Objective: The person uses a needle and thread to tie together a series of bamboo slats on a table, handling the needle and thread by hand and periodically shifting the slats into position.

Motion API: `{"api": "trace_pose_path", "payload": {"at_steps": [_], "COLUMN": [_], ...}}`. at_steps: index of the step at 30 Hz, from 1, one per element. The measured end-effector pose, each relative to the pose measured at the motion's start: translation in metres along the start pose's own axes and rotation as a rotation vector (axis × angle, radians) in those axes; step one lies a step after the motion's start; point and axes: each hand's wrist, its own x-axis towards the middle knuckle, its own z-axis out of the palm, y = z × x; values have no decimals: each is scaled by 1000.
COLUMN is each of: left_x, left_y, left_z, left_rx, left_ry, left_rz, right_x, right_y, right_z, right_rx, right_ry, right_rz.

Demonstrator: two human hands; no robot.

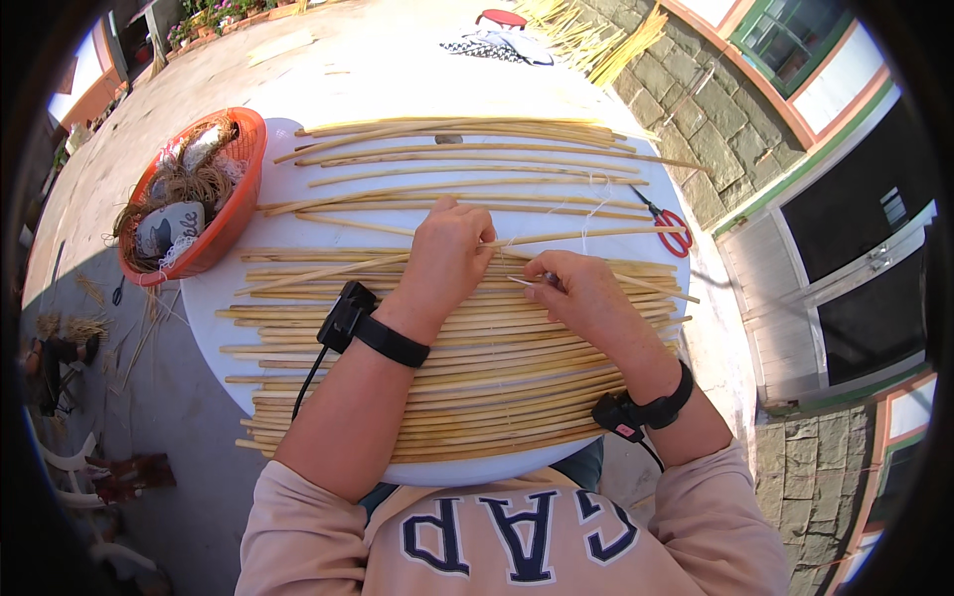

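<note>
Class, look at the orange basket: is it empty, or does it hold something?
Not empty: brown fibres and white thread lie inside the orange basket.

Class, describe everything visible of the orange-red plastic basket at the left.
The orange-red plastic basket looks rounded, with a solid rim and openwork mesh on its inner wall. It stands open-topped at the left edge of the white tabletop; what supports it is unclear. Tangled brown fibrous strands, fine white thread and a grey item with dark printing lie inside, some strands overhanging the left rim.
</note>
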Motion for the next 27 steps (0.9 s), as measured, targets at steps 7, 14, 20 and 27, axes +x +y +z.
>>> {"api": "trace_pose_path", "payload": {"at_steps": [7,14,20,27], "left_x": [-1,-2,-2,-3], "left_y": [-1,-3,-8,-10], "left_z": [4,6,10,14], "left_rx": [64,49,78,33], "left_ry": [12,-3,1,-2], "left_rz": [-62,-104,-91,-95], "right_x": [23,50,-17,-123], "right_y": [33,34,-63,-165], "right_z": [-82,-142,-186,-180], "right_rx": [-739,-668,-450,-344], "right_ry": [87,801,927,-127], "right_rz": [-375,-463,-614,-974]}}
